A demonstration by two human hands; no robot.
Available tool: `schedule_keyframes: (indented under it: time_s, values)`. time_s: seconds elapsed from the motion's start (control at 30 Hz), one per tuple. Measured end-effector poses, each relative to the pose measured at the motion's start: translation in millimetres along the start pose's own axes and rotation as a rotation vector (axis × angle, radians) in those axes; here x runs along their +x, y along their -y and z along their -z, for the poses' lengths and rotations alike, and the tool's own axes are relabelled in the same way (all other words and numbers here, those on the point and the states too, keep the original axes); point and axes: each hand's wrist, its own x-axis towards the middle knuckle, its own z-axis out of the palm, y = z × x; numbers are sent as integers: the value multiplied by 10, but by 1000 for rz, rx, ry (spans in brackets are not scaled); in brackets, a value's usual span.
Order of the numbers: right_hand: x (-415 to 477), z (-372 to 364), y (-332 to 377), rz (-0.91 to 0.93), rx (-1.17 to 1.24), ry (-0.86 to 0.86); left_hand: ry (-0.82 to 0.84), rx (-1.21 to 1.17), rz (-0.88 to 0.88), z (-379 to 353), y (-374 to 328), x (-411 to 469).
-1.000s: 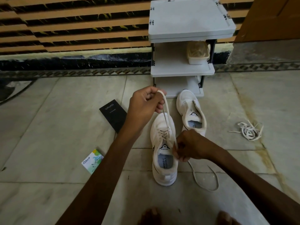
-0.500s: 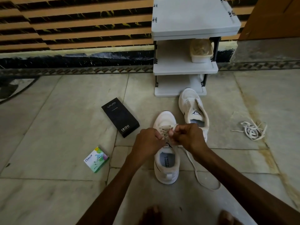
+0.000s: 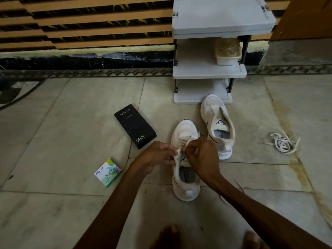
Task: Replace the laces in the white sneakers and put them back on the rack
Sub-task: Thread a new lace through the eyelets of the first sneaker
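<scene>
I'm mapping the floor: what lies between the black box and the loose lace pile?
In the head view, two white sneakers: the near sneaker, then the far sneaker.

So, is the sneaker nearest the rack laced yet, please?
Unlaced: the far sneaker has a bare tongue, with no lace crossing it.

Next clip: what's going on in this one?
A person is lacing the near sneaker on the floor. The left hand pinches its upper edge beside the tongue, and the right hand pinches the lace at the eyelets. The far sneaker stands unlaced at the foot of the rack, and a loose pile of laces lies to the right. Neither shoe is on the rack yet.
</scene>
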Motion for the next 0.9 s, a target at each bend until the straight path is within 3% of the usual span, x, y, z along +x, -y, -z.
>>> schedule_keyframes:
  time_s: [0.23,0.4,0.63,0.9]
  values:
    - [-115,-111,-82,-85,86,-49,16,-49,12,12,30,35]
    - [-184,-205,-50,-150,-66,-78,13,-68,33,25,58,55]
    - [-182,-140,-1,119,-380,-103,2,-85,48,28,73,86]
    - [-169,-108,98,148,-342,-18,64,13,-1,30,95,106]
